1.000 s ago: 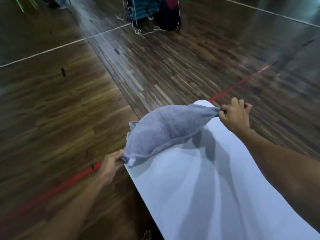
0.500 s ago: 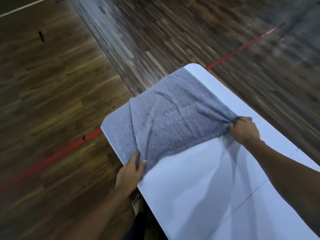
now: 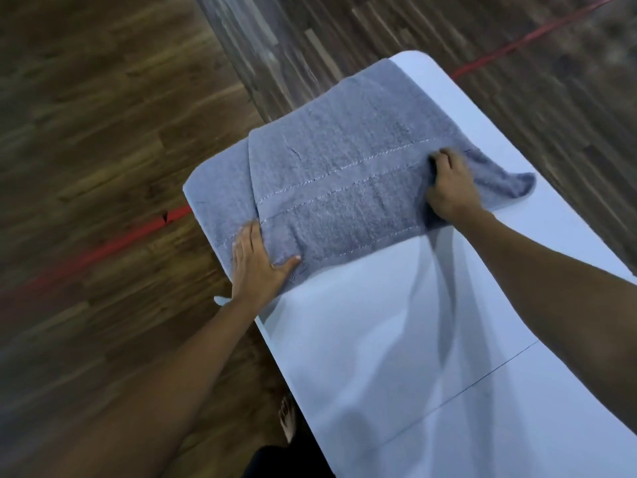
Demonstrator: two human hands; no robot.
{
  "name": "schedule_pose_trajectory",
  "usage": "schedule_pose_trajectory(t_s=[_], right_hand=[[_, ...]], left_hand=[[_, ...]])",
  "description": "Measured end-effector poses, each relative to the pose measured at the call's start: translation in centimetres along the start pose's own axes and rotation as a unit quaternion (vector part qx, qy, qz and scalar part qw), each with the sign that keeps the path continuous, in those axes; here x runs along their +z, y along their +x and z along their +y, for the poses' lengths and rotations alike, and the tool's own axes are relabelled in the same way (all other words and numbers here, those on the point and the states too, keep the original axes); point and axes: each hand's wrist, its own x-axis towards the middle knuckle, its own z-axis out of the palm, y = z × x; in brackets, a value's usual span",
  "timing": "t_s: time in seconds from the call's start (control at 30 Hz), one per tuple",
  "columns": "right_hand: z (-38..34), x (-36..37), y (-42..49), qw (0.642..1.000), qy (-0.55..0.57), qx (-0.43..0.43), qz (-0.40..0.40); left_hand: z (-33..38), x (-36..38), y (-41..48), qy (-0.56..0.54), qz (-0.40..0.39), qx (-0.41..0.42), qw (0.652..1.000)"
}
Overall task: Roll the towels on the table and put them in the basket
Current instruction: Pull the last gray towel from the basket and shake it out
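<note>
The left hand (image 3: 256, 262) lies flat on the near left corner of the towel (image 3: 344, 174), fingers straight and close together, thumb spread out to the side, palm pressing the cloth down onto the table (image 3: 396, 339) close to its left edge. The right hand (image 3: 451, 188) sits on the towel's right side with its fingers curled into the cloth, gripping a bunch of it; a dark fold shows just under the knuckles. The towel is grey-blue with pale stitched lines running across it, and it lies spread at the far end of the white table, one layer folded over another so that a slanted edge shows near its left side. Its left part covers the table's far left corner, and a loose flap sticks out past the right hand towards the right edge. A thin seam line (image 3: 482, 377) crosses the tabletop nearer the person. Beside the table's left edge a bare foot (image 3: 287, 420) stands on the dark wooden floor (image 3: 103, 132), which carries a red line (image 3: 103, 250) running under the table.
</note>
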Motion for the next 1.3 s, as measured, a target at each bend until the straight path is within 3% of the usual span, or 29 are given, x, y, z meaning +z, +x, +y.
schedule_pose_trajectory(t_s=[0.07, 0.13, 0.37, 0.6, 0.93, 1.3], right_hand=[[0.0, 1.5, -0.3, 0.999, 0.027, 0.031, 0.015], [-0.4, 2.9, -0.5, 0.998, -0.019, 0.052, -0.004], [1.4, 3.7, -3.0, 0.996, -0.082, 0.035, 0.011], [10.0, 1.6, -13.8, 0.994, -0.102, 0.032, -0.001], [24.2, -0.5, -34.2, 0.994, -0.096, 0.039, 0.016], [33.4, -1.8, -48.1, 0.994, -0.104, 0.04, 0.006]], left_hand=[[0.2, 0.8, -0.6, 0.043, 0.006, -0.005, 0.999], [0.1, 1.4, -0.6, 0.064, 0.022, -0.013, 0.998], [0.6, 3.2, -3.6, 0.065, 0.057, -0.031, 0.996], [4.0, 8.0, -17.2, 0.167, 0.012, -0.038, 0.985], [11.4, 17.1, -38.0, 0.171, -0.01, -0.03, 0.985], [16.2, 23.4, -54.1, 0.168, -0.03, -0.045, 0.984]])
